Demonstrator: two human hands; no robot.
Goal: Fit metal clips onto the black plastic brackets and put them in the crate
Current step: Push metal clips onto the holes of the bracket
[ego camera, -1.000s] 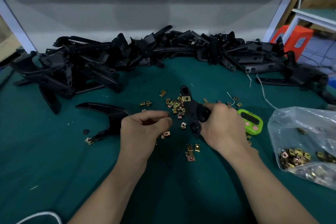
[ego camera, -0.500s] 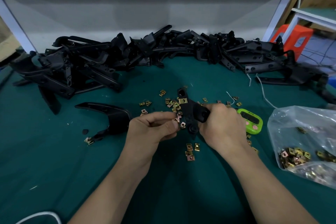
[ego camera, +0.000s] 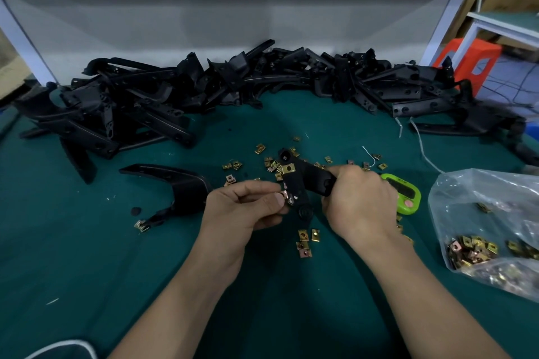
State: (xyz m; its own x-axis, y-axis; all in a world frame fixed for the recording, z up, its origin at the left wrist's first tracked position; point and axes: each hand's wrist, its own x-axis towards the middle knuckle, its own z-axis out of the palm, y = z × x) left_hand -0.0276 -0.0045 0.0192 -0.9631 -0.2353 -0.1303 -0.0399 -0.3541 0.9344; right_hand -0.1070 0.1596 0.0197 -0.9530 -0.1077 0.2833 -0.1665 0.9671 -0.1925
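My right hand [ego camera: 357,201] grips a black plastic bracket [ego camera: 300,183] over the green table, with one brass clip [ego camera: 288,168] fitted near its far end. My left hand [ego camera: 245,207] pinches a small metal clip [ego camera: 287,197] between thumb and fingers, pressed against the bracket's left edge. Loose brass clips [ego camera: 304,242] lie scattered under and beyond my hands. Another black bracket [ego camera: 175,183] lies to the left, with a clip [ego camera: 141,224] at its near tip. No crate is in view.
A long heap of black brackets [ego camera: 233,87] runs along the back of the table. A clear plastic bag of clips [ego camera: 487,230] sits at the right. A green timer [ego camera: 404,195] lies behind my right hand. A white cable [ego camera: 423,151] trails at the right.
My left hand has moved right, carrying the clip up to the bracket's edge. My right hand has tilted the bracket slightly toward it.
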